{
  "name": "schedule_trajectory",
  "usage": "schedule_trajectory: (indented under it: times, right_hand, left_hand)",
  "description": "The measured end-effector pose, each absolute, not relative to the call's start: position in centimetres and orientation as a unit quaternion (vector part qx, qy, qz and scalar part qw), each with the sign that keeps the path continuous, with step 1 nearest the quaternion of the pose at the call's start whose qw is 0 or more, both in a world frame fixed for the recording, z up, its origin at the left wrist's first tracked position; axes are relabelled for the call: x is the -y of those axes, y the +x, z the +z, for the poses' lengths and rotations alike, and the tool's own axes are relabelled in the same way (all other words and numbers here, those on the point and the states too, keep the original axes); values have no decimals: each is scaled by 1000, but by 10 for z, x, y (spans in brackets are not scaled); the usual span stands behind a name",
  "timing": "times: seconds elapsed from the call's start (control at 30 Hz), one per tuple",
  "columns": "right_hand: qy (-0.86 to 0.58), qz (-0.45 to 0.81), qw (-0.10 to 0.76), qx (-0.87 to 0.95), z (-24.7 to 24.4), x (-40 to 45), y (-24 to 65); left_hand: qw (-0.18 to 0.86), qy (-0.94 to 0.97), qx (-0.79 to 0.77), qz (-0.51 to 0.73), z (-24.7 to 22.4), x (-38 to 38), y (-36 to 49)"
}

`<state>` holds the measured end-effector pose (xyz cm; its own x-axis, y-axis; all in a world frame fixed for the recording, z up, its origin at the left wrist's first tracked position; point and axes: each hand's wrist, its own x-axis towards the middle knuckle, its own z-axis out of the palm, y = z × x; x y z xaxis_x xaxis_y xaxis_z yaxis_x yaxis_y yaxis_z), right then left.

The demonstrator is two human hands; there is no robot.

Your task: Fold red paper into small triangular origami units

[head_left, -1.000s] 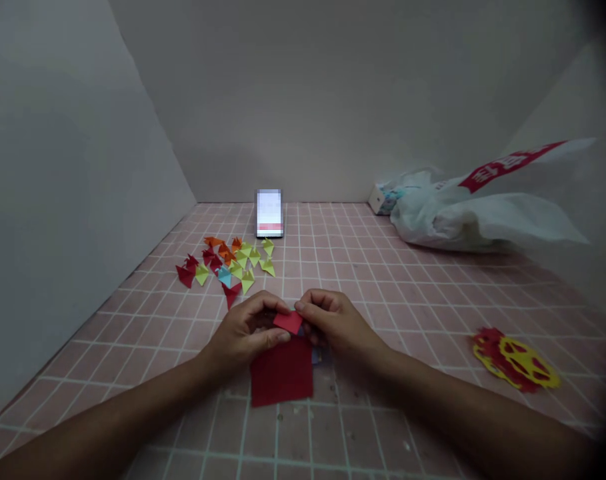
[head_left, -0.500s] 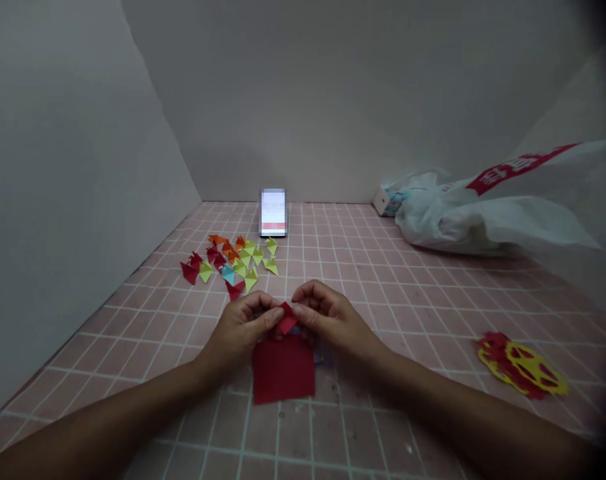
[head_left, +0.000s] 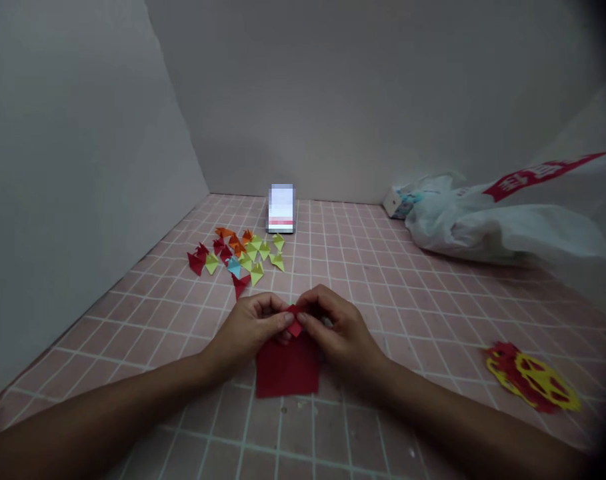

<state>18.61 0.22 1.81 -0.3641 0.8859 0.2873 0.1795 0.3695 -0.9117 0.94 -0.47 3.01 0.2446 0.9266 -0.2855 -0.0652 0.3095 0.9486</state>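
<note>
A small folded piece of red paper (head_left: 295,325) is pinched between both hands, its lower corner pointing down. My left hand (head_left: 259,325) grips its left side between thumb and fingers. On the other side, my right hand (head_left: 335,327) presses it with the thumb, fingers curled behind. Just below the hands lies a flat red paper sheet (head_left: 287,370) on the tiled surface, its upper part hidden by them. Beyond my left hand sits a group of small folded paper figures in red, orange, yellow-green and blue, among them a blue figure (head_left: 233,267).
A phone (head_left: 281,208) with a lit screen stands upright near the back wall. At the back right lie a white plastic bag (head_left: 473,230) and a small box (head_left: 395,202). Red and yellow cut-out shapes (head_left: 533,377) rest at the right.
My fingers have shifted on the folded red paper, and less of it shows between the thumbs. The whole view has turned slightly, moving the background a little to the right.
</note>
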Motion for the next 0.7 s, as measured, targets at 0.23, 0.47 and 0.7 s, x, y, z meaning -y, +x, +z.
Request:
schedule_trajectory:
  times: [0.23,0.47,0.7]
  right_hand:
    - [-330,279,430,792,16,-1,187]
    - [-249,125,426,860,13,-3,189]
    - [-217,69,425,876,13,-8,192]
  left_hand:
    - [670,419,-480,380,27,7,11]
    - [704,399,-439,391,18,6,7]
    - [726,380,-407,404,16,5,6]
